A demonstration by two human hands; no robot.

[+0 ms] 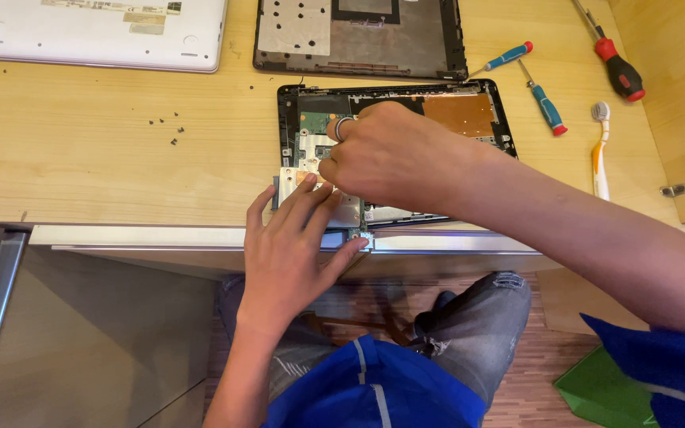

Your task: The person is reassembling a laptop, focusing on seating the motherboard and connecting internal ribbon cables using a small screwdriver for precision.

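While both hands work inside the opened laptop base [469, 111], note:
Position: base lies at desk [81, 143] front edge, partly overhanging.
L hand [291, 250]: open, fingers flat on silver metal plate [348, 208].
R hand [386, 154]: closed in a pinch over the circuit board [316, 121]; what it grips can't be told.
Risk: loose screws [166, 127] may roll off; base could tip, being overhung.
Axis: base long axis runs L–R, front edge toward person.

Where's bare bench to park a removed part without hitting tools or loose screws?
Widest bare patch: wooden desk left of the open laptop base, below the white laptop, but skirt the loose screws. Crowded: right side with screwdrivers and toothbrush; front edge under left hand and right hand.
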